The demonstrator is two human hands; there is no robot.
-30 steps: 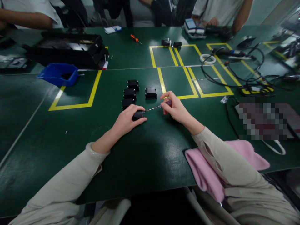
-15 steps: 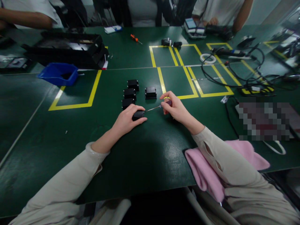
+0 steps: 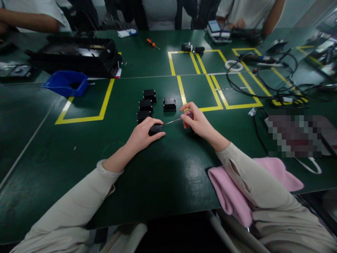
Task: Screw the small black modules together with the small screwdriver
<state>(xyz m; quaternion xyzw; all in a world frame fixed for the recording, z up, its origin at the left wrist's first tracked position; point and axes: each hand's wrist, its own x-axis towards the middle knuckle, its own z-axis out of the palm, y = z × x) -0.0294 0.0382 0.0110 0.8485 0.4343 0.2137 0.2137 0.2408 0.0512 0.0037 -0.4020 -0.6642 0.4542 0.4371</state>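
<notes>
- Left hand grips a small black rectangular box on the green table, probably steadying it.
- Right of the box, right hand pinches a purple-handled metal screwdriver, probably guiding its tip.

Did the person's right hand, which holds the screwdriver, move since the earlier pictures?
No, no visible shift: the right hand keeps the same place against the yellow tape outline just beyond it.
</notes>
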